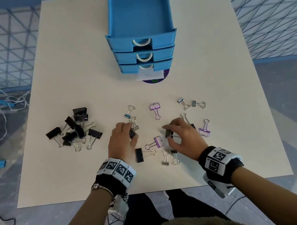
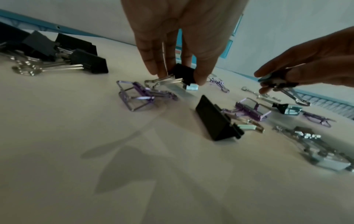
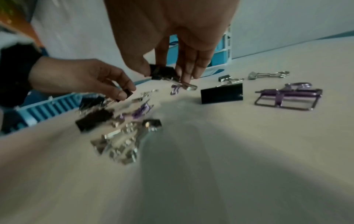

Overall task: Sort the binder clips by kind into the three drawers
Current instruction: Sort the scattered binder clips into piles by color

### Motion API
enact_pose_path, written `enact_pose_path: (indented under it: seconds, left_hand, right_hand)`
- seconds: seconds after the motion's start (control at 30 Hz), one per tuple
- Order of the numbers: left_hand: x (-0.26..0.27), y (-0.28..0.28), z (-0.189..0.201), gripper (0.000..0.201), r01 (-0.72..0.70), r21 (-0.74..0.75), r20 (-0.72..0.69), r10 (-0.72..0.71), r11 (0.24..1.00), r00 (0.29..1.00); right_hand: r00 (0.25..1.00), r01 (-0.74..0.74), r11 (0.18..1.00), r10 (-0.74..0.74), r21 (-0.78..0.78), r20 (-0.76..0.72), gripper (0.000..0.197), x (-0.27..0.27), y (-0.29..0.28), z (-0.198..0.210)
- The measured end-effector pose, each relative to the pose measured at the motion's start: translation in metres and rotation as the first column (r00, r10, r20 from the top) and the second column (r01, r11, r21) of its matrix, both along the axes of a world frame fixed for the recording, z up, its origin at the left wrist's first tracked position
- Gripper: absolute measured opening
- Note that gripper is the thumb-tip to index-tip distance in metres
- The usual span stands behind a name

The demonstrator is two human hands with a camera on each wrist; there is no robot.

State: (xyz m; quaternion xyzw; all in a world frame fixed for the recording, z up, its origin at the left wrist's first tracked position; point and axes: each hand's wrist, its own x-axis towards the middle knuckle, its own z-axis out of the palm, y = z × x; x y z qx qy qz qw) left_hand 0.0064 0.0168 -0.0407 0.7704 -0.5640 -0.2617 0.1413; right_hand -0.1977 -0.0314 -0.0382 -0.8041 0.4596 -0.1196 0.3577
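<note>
My left hand [image 1: 126, 136] pinches a black binder clip [image 2: 182, 73] between thumb and fingers just above the table. To its right, my right hand [image 1: 173, 133] pinches another black binder clip [image 3: 162, 72]. A pile of black clips [image 1: 74, 129] lies at the left. One more black clip [image 1: 139, 155] lies below my left hand. Purple clips [image 1: 155, 107] and small silver clips [image 1: 169, 158] are scattered around both hands. The blue three-drawer unit [image 1: 141, 37] stands at the table's far side with its top drawer pulled out.
The beige table [image 1: 62, 67] ends just behind my wrists. A purple disc with a white label [image 1: 153, 76] lies in front of the drawers. Blue mesh fencing [image 1: 273, 16] borders the table on both sides. Cables trail on the floor at left.
</note>
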Motion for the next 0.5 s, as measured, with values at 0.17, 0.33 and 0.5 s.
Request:
enact_pose_path:
  seconds: [0.17, 0.33, 0.5]
  left_hand:
    - [-0.004, 0.008, 0.018, 0.031, -0.01, -0.147, -0.102, -0.005, 0.989, 0.995]
    - [-0.007, 0.027, 0.011, 0.029, 0.176, -0.043, -0.042, -0.178, 0.983, 0.983]
    - [-0.011, 0.043, 0.004, 0.042, 0.295, 0.072, 0.071, -0.3, 0.953, 0.951]
  right_hand:
    - [0.922, 0.32, 0.942, -0.334, 0.1, 0.195, 0.034, -0.016, -0.011, 0.016]
    - [0.919, 0.386, 0.914, -0.393, 0.127, 0.04, 0.052, -0.031, -0.012, 0.011]
    - [0.887, 0.389, 0.921, -0.369, 0.018, -0.278, 0.048, -0.033, -0.007, -0.002]
